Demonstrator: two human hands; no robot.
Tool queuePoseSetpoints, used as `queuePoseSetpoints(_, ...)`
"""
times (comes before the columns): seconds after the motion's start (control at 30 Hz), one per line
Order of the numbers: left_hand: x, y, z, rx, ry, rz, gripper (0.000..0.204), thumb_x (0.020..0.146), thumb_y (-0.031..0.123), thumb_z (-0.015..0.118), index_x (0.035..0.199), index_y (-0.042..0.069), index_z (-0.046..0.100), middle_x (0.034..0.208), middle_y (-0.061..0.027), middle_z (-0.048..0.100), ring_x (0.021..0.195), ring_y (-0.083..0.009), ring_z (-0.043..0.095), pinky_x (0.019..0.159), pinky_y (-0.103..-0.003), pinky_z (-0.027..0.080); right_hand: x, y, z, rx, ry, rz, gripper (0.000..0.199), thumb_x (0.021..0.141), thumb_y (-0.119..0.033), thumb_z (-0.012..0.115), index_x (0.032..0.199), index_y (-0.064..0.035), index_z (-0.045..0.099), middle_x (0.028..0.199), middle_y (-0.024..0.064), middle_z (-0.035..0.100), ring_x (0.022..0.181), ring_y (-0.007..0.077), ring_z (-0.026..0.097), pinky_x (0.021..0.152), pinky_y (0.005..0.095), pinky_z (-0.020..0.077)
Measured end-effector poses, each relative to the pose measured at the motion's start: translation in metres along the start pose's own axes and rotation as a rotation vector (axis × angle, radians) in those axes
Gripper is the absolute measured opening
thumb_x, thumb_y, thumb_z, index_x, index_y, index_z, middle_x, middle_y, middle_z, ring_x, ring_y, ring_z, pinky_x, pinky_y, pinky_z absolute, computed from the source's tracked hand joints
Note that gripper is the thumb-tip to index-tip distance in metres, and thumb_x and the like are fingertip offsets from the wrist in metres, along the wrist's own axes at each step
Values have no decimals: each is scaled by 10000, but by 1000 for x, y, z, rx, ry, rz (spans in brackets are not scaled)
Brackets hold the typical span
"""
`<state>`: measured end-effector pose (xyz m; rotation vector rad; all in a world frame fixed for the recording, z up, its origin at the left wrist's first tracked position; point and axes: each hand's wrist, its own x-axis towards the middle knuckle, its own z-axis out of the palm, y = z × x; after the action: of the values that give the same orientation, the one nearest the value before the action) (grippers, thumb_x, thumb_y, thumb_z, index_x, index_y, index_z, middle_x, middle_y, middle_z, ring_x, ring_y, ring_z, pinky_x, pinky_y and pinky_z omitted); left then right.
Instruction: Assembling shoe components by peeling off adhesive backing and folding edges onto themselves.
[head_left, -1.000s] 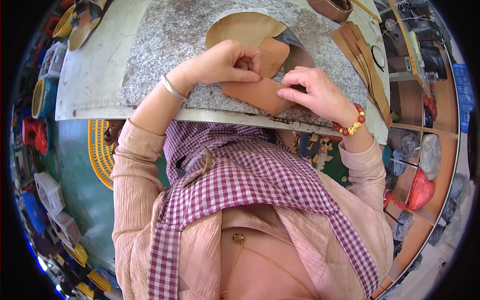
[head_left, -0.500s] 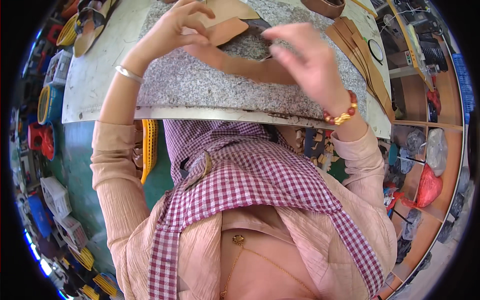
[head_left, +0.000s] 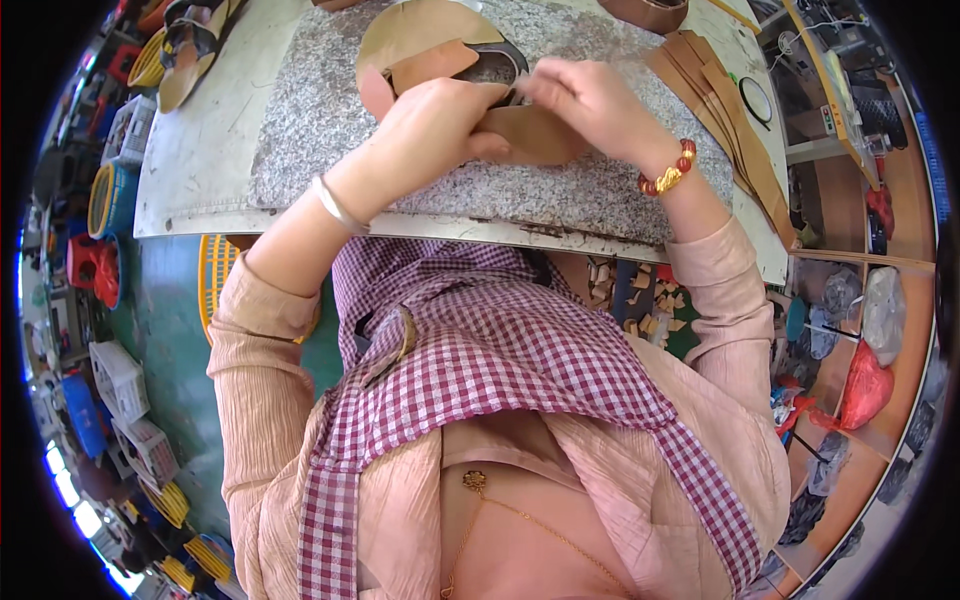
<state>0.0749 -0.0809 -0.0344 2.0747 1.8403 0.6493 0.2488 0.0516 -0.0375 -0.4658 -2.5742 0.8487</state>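
A tan leather piece [head_left: 412,32] with a rounded far end and a dark-edged opening lies on a speckled stone slab [head_left: 310,130]. Its curved brown leather band [head_left: 540,136] runs along the near side. My left hand [head_left: 425,135] rests over the near left of the leather, its fingers bent around the band's edge and its thumb on the near face. Close beside it, my right hand [head_left: 600,110] is closed at the right end of the opening, fingertips pinched at the dark edge. Whether a small item is between those fingertips cannot be made out.
Flat brown leather strips [head_left: 715,100] lie fanned at the slab's right, with a ring-shaped roll [head_left: 755,101] beyond. A brown leather piece [head_left: 650,10] sits at the far edge. Sandals [head_left: 190,60] stand far left. The table's front edge [head_left: 450,226] runs before me.
Both hands have come together onto the leather; they were raised and apart before. My left hand has moved nearer and to the right, and my right hand has closed at the opening's edge.
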Motion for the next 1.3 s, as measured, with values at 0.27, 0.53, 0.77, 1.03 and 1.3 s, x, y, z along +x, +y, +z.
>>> queuePoseSetpoints(0.27, -11, -18, -5, 10, -144, 110, 299, 772, 248, 783, 911, 23, 645, 733, -103, 663, 655, -287, 630, 662, -379, 498, -22, -20, 22, -531, 75, -683, 284, 910, -280, 664, 724, -70, 621, 776, 6, 637, 586, 180, 536, 574, 303, 445)
queuePoseSetpoints(0.53, -26, -11, -14, -100, -212, 31, 233, 817, 249, 743, 823, 28, 672, 721, -83, 667, 618, -268, 592, 629, -349, 481, 1, -2, 10, -245, -133, -497, 234, 894, -214, 686, 770, -44, 583, 897, 4, 593, 694, 184, 556, 653, 330, 467)
queuePoseSetpoints(0.77, -43, -20, -19, 120, -66, 145, 207, 811, 217, 752, 774, 26, 683, 683, -76, 649, 591, -228, 561, 610, -312, 470, -1, -23, 29, -248, -116, -491, 216, 921, -253, 637, 786, -85, 639, 807, 24, 563, 596, 187, 545, 584, 309, 478)
queuePoseSetpoints(1.03, -57, -31, -30, -301, -98, -35, 146, 743, 98, 774, 784, 6, 668, 666, -75, 617, 588, -209, 530, 608, -312, 466, 5, -35, 44, -160, -164, -417, 205, 925, -245, 648, 827, -64, 641, 794, 20, 522, 579, 186, 502, 560, 314, 426)
queuePoseSetpoints(1.3, -66, -31, -37, 25, -155, -36, 192, 687, 56, 787, 771, -21, 633, 692, -79, 600, 580, -211, 500, 607, -323, 457, 7, -44, 68, -93, -75, -461, 203, 904, -216, 673, 813, -36, 646, 791, 15, 531, 574, 172, 481, 566, 308, 412)
